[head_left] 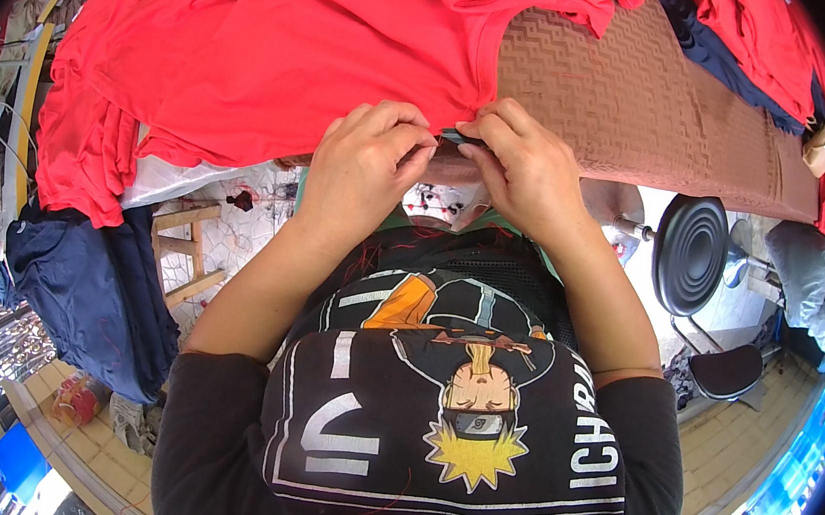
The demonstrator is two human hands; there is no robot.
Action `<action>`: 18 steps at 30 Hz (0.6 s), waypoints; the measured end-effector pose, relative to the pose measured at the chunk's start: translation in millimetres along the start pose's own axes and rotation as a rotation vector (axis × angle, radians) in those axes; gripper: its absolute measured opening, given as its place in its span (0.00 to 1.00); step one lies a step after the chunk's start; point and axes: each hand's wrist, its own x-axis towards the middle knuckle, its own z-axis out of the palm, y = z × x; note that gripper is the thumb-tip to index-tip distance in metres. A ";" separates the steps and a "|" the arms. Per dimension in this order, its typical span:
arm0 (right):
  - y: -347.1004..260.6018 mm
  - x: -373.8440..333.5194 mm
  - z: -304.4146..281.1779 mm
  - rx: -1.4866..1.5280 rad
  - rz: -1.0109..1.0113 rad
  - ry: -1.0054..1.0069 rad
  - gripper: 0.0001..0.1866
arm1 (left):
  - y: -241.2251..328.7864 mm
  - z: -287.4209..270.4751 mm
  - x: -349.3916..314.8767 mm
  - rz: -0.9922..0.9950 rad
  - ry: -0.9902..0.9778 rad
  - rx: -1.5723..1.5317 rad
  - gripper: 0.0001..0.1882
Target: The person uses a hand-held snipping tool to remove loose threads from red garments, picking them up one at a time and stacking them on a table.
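Observation:
A red garment [284, 43] is spread over the brown padded table [669, 114], part of it hanging past the near edge. At its lower corner my left hand [368, 157] is closed, thumb and forefinger pinched at the red edge; what exactly lies in the pinch is too small to make out. Close beside it, my right hand [528, 164] is closed around a small dark tool [458, 136]. Only a short dark-grey part of that tool shows between my fingers, pointing toward my left hand. The fingertips of both hands are nearly touching.
More red and navy garments [756, 52] lie at the far right. Dark blue cloth [92, 289] hangs at the left by a wooden frame [195, 245]. A round black stool seat [691, 255] stands right of the table's near edge. Loose red threads [404, 242] lie on my lap.

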 end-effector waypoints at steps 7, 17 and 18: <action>0.2 1.2 6.4 -0.018 0.029 0.108 0.06 | -1.1 -8.2 6.9 0.132 -0.064 0.090 0.05; 4.3 24.2 -7.2 0.309 0.084 0.300 0.08 | -54.1 -10.1 52.5 -0.545 -0.416 -1.648 0.09; 4.1 25.6 -3.8 0.323 0.067 0.291 0.08 | -57.7 -9.1 53.9 -0.538 -0.442 -1.727 0.09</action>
